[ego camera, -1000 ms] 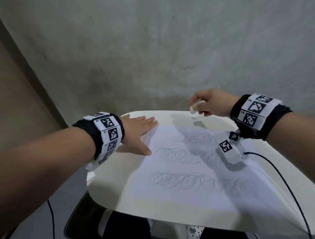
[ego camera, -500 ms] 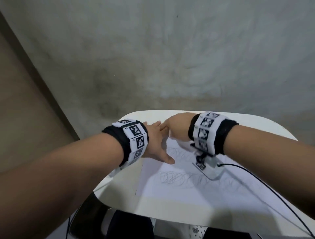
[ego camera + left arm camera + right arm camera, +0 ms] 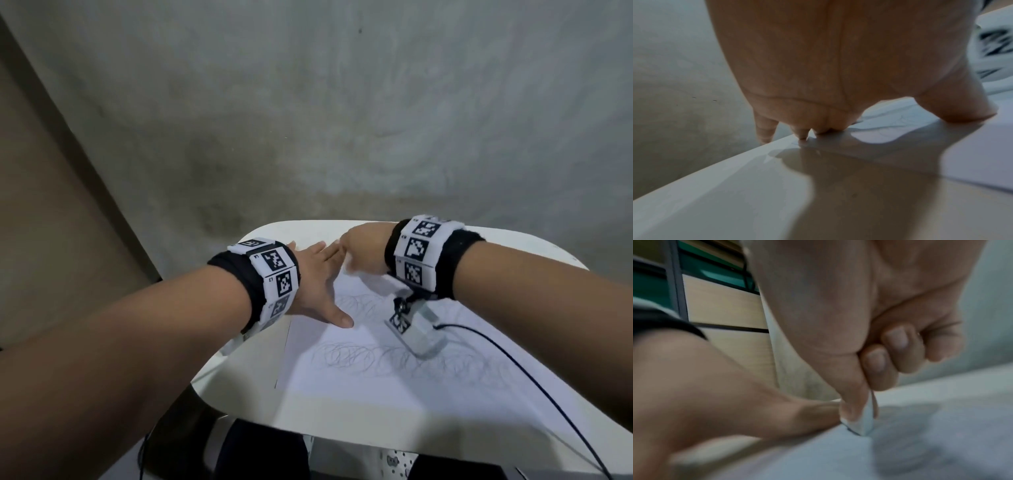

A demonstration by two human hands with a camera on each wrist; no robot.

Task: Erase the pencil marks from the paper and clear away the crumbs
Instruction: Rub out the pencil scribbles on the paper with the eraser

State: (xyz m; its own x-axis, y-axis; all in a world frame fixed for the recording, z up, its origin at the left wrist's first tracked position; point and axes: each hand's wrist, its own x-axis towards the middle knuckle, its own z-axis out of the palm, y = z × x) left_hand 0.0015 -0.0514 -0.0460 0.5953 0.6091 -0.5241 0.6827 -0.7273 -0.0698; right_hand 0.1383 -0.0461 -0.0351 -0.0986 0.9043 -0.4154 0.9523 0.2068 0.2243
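A white sheet of paper [image 3: 359, 380] with rows of looping pencil scribbles [image 3: 349, 356] lies on a small white table [image 3: 342, 418]. My left hand [image 3: 318, 284] lies flat with straight fingers on the paper's far left corner, its thumb [image 3: 962, 105] pressed on the sheet. My right hand [image 3: 363, 253] pinches a small white eraser [image 3: 865, 421] between thumb and fingers, its lower tip on the paper right beside the left hand's fingers. In the head view the eraser is hidden under the right hand.
The table's rounded left edge [image 3: 715, 167] drops to a grey concrete floor [image 3: 342, 120]. A black cable [image 3: 534, 377] runs from the right wrist camera across the paper's right side. Dark furniture [image 3: 260, 452] sits under the near table edge.
My right hand came down from the table's far side, where it held the eraser in the air, to the paper's top left next to my left hand. The left hand stayed pressed on the paper.
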